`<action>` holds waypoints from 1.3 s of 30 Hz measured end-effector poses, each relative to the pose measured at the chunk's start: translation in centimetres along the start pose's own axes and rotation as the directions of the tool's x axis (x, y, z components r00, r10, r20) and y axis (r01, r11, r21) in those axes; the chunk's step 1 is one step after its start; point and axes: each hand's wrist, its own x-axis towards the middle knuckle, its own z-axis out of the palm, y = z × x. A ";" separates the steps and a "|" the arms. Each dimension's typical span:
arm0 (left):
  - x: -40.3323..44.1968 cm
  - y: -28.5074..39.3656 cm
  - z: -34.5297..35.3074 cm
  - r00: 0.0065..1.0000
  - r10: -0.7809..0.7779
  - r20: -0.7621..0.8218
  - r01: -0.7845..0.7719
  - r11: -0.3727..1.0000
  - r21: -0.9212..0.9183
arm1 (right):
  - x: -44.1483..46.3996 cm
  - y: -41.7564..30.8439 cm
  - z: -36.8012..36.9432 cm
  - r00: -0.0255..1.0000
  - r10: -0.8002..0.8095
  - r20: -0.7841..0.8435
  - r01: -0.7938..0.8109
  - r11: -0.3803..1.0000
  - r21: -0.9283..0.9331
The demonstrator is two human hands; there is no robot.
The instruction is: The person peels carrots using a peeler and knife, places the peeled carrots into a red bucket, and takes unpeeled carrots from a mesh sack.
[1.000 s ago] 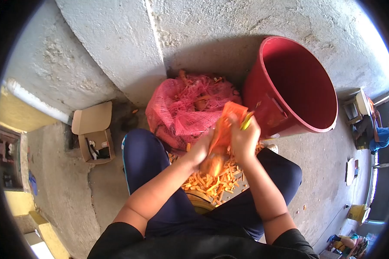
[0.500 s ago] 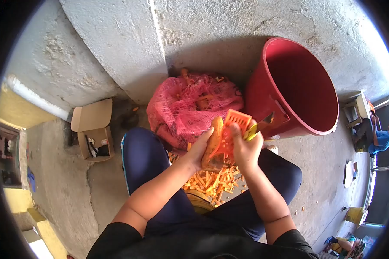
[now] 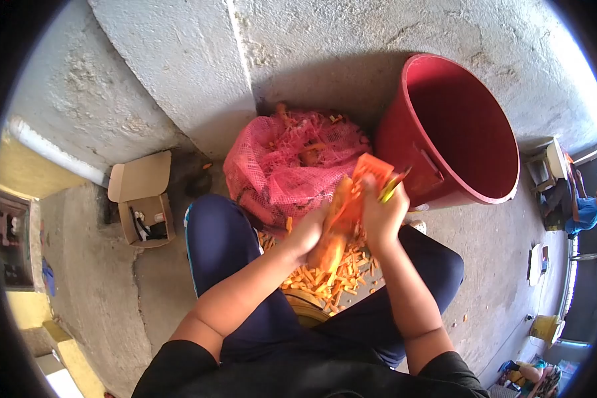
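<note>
My left hand point(image 3: 309, 233) is closed around a thick orange carrot point(image 3: 326, 255), blurred by motion. Against the carrot's right side is an orange plastic grater point(image 3: 373, 167) with a slotted end, gripped in my right hand point(image 3: 385, 217). A knife with a yellow handle point(image 3: 390, 188) also sticks out of the right hand, its blade pointing up and right. Below both hands, cut orange carrot sticks point(image 3: 335, 282) lie in a heap between my legs. Part of a yellowish container rim point(image 3: 305, 302) shows at the heap's near side.
A pink mesh sack point(image 3: 265, 166) with orange scraps on top stands ahead, beside a large red bucket point(image 3: 421, 142). An open cardboard box point(image 3: 146, 215) is on the floor at left. Behind them rises a rough wall point(image 3: 325, 40). Another person in blue point(image 3: 587, 205) is at far right.
The grater and knife have tilted and shifted slightly within the right hand's reach, and the carrot has moved a little lower. Both hands keep their hold.
</note>
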 end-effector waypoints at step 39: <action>-1.7 -0.6 0.5 0.993 -0.107 0.050 0.103 0.992 0.067 | 6.0 3.2 -1.6 0.959 0.016 -0.283 -0.037 0.997 -0.068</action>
